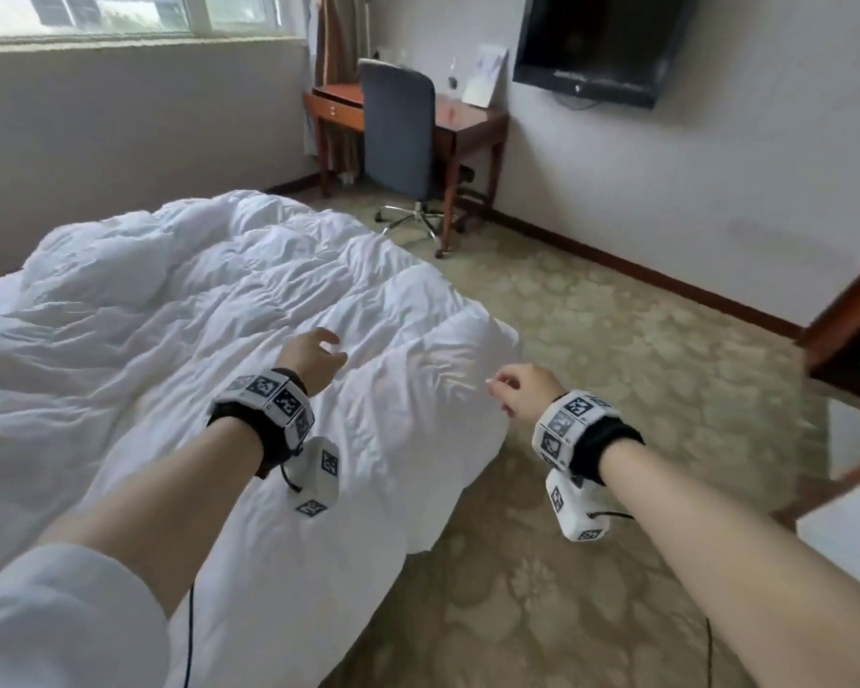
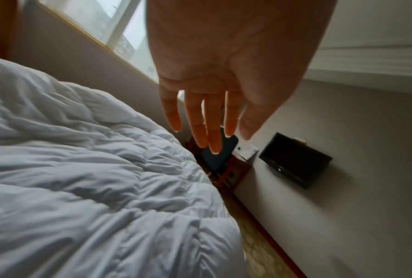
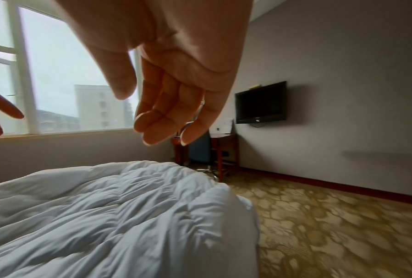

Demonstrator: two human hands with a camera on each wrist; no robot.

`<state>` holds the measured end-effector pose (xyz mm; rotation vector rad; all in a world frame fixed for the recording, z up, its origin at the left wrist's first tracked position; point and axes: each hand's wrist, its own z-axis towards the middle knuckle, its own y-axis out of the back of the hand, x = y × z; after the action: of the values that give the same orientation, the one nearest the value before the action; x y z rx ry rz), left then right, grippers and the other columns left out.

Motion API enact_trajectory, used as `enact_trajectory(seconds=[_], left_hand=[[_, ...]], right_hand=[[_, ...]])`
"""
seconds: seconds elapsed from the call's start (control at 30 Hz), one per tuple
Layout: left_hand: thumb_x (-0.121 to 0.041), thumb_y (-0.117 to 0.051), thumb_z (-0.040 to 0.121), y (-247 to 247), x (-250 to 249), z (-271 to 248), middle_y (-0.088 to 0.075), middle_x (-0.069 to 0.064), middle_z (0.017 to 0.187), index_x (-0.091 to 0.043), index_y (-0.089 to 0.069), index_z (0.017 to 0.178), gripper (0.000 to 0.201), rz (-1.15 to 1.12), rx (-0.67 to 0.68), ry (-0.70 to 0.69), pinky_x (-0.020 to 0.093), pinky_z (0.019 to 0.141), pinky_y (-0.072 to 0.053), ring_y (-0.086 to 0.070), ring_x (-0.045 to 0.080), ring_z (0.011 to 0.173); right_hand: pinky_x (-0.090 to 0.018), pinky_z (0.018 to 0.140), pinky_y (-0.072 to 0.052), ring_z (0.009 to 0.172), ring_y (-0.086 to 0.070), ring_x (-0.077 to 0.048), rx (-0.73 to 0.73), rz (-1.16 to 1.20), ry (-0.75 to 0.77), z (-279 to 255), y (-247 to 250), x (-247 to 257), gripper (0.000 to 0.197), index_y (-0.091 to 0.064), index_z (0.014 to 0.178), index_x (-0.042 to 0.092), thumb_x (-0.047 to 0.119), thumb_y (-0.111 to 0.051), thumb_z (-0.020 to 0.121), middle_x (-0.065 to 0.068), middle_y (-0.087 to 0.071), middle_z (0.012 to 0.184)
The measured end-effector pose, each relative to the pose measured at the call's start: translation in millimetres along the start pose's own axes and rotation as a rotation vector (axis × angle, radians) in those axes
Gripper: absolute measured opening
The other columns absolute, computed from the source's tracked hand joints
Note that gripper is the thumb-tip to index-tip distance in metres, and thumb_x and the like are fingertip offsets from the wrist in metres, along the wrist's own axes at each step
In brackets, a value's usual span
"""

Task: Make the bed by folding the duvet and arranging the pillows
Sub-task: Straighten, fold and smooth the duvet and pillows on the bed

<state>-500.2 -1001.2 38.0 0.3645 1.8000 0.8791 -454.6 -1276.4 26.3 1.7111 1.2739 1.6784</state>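
A crumpled white duvet (image 1: pixel 229 310) covers the bed, its near corner (image 1: pixel 487 335) hanging toward the carpet. My left hand (image 1: pixel 314 357) hovers over the duvet near that edge, holding nothing. In the left wrist view the left hand (image 2: pixel 209 112) shows straight fingers above the duvet (image 2: pixel 85 188). My right hand (image 1: pixel 520 389) is in the air beside the duvet's corner, fingers loosely curled and empty. The right wrist view shows the right hand (image 3: pixel 166 116) above the duvet (image 3: pixel 119 216), clear of it. No pillow is in view.
A wooden desk (image 1: pixel 467 124) with a blue office chair (image 1: pixel 400 131) stands at the far wall under a dark wall-mounted TV (image 1: pixel 602 42). Patterned carpet (image 1: pixel 616 369) lies right of the bed. A window (image 1: pixel 120 14) runs behind the bed. Wooden furniture (image 1: pixel 850 335) stands at the right.
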Motion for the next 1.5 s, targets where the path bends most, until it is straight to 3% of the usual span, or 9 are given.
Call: enact_trajectory(seconds=[0.2,0.4,0.53,0.7,0.93,1.07,1.2,1.37,1.5], left_hand=[[-0.024,-0.059,0.087,-112.4,-117.7,112.1,-0.065,0.014,0.117,-0.013,-0.058,0.119,0.034,0.043,0.09,-0.068,0.034,0.093,-0.046,-0.059,0.033,0.108],[-0.02,-0.056,0.09,-214.4,-245.2,249.7,-0.063,0.017,0.119,-0.011,-0.054,0.125,0.036,0.042,0.219,-0.147,0.03,0.08,-0.045,-0.06,0.033,0.099],[-0.024,-0.054,0.091,-253.9,-316.5,328.5,-0.064,0.015,0.118,-0.012,-0.053,0.127,0.038,0.101,0.238,-0.16,0.032,0.086,-0.046,-0.059,0.032,0.106],[-0.024,-0.054,0.092,-302.3,-361.8,419.3,-0.064,0.014,0.116,-0.012,-0.054,0.126,0.036,0.11,0.216,-0.101,0.03,0.079,-0.045,-0.06,0.031,0.103],[-0.015,-0.056,0.088,-313.4,-319.0,518.3,-0.067,0.018,0.1,-0.003,-0.062,0.111,0.027,-0.041,-0.004,0.248,0.033,0.084,-0.047,-0.06,0.03,0.093],[-0.019,-0.063,0.085,-311.7,-244.1,522.7,-0.067,0.02,0.11,-0.004,-0.061,0.115,0.034,-0.121,-0.12,0.581,0.038,0.093,-0.05,-0.063,0.034,0.104],[-0.029,-0.069,0.076,-322.0,-176.8,494.5,-0.068,0.019,0.111,-0.003,-0.063,0.114,0.047,-0.253,-0.205,0.866,0.036,0.095,-0.048,-0.062,0.035,0.106],[-0.031,-0.07,0.081,-375.0,-101.1,476.6,-0.051,0.018,0.137,0.0,-0.049,0.131,0.063,-0.425,-0.279,1.164,0.036,0.105,-0.037,-0.051,0.033,0.124],[-0.037,-0.076,0.074,-436.9,-103.0,472.3,-0.05,0.017,0.137,-0.006,-0.04,0.138,0.08,-0.5,-0.122,1.239,0.034,0.103,-0.041,-0.054,0.03,0.12]], right_hand=[[-0.031,0.075,-0.05,0.064,-0.059,-0.019,-0.116,0.091,-0.158,62.2,72.9,-127.6,0.023,-0.06,0.077,0.017,0.03,-0.05,0.094,0.005,-0.058,0.057],[-0.026,0.068,-0.047,0.062,-0.058,-0.017,-0.175,0.069,-0.311,168.9,172.7,-226.7,0.023,-0.06,0.079,0.015,0.029,-0.049,0.094,0.005,-0.058,0.058],[-0.03,0.074,-0.052,0.064,-0.061,-0.019,-0.229,0.105,-0.36,243.0,231.2,-272.8,0.022,-0.06,0.078,0.017,0.03,-0.051,0.093,0.002,-0.061,0.06],[-0.03,0.073,-0.053,0.061,-0.058,-0.018,-0.1,0.099,-0.339,358.3,261.2,-320.8,0.023,-0.059,0.081,0.012,0.028,-0.051,0.094,0.002,-0.058,0.061],[-0.035,0.081,-0.054,0.074,-0.062,-0.02,0.21,-0.02,-0.081,579.1,257.2,-320.1,0.026,-0.063,0.092,0.011,0.032,-0.047,0.095,-0.001,-0.063,0.074],[-0.031,0.078,-0.05,0.076,-0.059,-0.02,0.411,-0.134,0.087,679.5,216.7,-273.8,0.025,-0.06,0.091,0.014,0.034,-0.046,0.096,-0.002,-0.062,0.074],[-0.036,0.085,-0.051,0.086,-0.062,-0.025,0.637,-0.201,0.153,739.0,138.7,-230.7,0.027,-0.057,0.092,0.014,0.039,-0.049,0.093,-0.005,-0.061,0.086],[-0.04,0.088,-0.052,0.097,-0.064,-0.028,0.794,-0.261,0.231,798.2,27.3,-191.4,0.046,-0.057,0.113,0.007,0.046,-0.053,0.089,-0.009,-0.066,0.104],[-0.046,0.097,-0.048,0.108,-0.061,-0.029,0.899,-0.32,0.137,829.9,-34.9,-184.9,0.064,-0.047,0.129,0.004,0.051,-0.056,0.085,-0.014,-0.062,0.119]])
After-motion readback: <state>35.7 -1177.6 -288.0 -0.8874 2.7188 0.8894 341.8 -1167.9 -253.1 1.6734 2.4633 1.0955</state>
